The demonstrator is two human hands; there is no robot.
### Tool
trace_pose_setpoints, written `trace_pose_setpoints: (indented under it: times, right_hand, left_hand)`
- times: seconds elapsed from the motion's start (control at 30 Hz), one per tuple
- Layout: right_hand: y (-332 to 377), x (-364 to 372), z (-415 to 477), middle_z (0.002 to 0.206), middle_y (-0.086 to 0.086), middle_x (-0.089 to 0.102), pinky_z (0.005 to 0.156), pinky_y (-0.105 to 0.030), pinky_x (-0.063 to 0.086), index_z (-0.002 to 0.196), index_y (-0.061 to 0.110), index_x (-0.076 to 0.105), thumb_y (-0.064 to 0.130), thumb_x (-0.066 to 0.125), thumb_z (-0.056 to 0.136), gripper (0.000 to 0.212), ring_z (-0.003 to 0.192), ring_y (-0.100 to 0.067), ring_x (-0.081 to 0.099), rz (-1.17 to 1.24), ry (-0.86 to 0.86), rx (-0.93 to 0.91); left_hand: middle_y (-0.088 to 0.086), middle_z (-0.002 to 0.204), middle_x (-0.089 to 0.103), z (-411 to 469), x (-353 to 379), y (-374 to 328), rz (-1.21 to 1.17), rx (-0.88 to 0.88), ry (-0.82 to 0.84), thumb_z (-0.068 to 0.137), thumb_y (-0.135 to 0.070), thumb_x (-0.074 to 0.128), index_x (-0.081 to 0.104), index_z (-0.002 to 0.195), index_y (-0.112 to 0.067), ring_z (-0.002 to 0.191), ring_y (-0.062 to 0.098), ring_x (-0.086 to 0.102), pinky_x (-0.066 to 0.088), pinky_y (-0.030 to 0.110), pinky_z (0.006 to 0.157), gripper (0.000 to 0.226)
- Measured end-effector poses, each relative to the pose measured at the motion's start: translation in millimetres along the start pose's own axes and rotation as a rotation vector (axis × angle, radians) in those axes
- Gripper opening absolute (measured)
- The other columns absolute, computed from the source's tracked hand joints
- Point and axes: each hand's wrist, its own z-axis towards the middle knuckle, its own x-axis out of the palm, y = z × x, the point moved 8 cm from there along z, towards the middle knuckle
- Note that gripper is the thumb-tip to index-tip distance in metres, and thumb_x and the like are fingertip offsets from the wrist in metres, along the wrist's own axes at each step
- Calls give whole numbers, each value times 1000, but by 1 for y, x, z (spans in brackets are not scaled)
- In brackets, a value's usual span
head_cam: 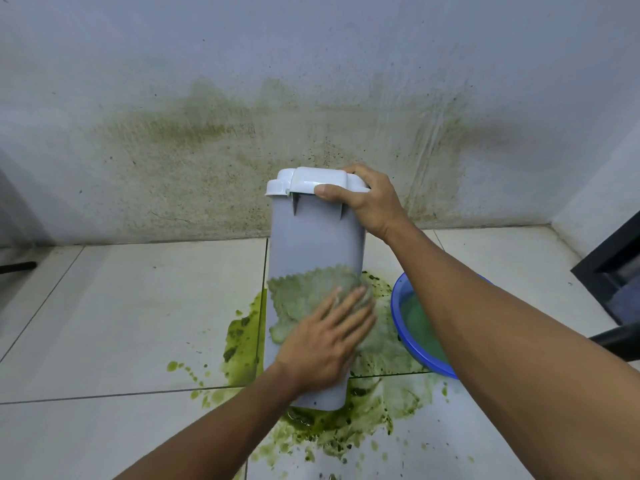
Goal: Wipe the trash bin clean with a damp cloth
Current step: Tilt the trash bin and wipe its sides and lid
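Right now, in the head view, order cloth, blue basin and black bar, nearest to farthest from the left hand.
1. cloth, pressed under the left hand.
2. blue basin, on the floor at right.
3. black bar, far left by wall.

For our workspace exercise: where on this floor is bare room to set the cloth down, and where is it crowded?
Free: tiles left of the trash bin, up to the wall; tiles behind the blue basin. Crowded: green spill around the bin's base, basin close on its right.
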Motion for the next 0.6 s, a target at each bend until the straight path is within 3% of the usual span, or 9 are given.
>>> trace_pose_setpoints:
  times: [0.1,0.17,0.23,0.3,0.37,0.43,0.53,0.6]
  right_hand:
    - [-1,0,-1,93,12,68,62,-19,47,92,27,71,68,79,48,60,81,-6,64,1,9,5]
    - [-1,1,-1,93,12,67,64,-21,48,90,28,70,68,79,46,60,81,-8,64,-1,9,12]
    - [-1,1,-1,89,13,67,63,-23,48,86,30,69,69,79,46,56,79,-8,63,0,1,20]
    - [0,0,-1,85,14,65,61,-23,47,82,31,68,68,79,47,52,75,-7,61,1,-14,7]
    - [0,-1,0,82,14,64,58,-21,45,80,30,67,66,80,51,48,72,-6,60,-5,-23,-4]
    - [-2,-1,1,80,15,63,56,-16,43,79,31,67,60,83,55,41,70,-4,58,3,-25,-5]
    - [-3,-1,1,81,15,63,57,-14,43,80,31,67,59,84,56,41,71,-3,59,6,-27,-3]
    - [-3,1,1,85,14,66,60,-18,46,84,28,69,61,83,55,47,75,-5,62,3,-17,6]
  left_hand:
    - [8,170,17,-59,18,-15,53,292,112,108,-47,21,21,162,-17,158,29,3,-4,48,127,62]
    - [6,171,8,-74,15,8,76,362,88,108,-47,16,17,163,-22,158,28,0,-8,47,127,61]
    - [6,171,8,-57,1,48,56,233,29,108,-49,21,20,163,-23,158,29,3,-1,48,128,60]
    - [8,170,15,-30,-19,79,-20,-13,-32,106,-50,31,26,162,-21,158,32,7,6,51,128,62]
    - [10,169,19,-11,-27,80,-86,-183,-92,106,-49,34,28,161,-19,157,35,9,10,54,127,63]
    - [12,169,20,-10,-21,56,-114,-233,-113,106,-48,33,29,160,-18,157,37,10,11,56,126,63]
    - [9,170,16,-43,6,-2,-79,-28,-9,106,-49,32,24,162,-19,158,34,7,3,52,127,64]
    - [7,171,14,-85,26,-28,-32,182,101,102,-48,44,21,163,-20,158,30,5,-3,49,127,71]
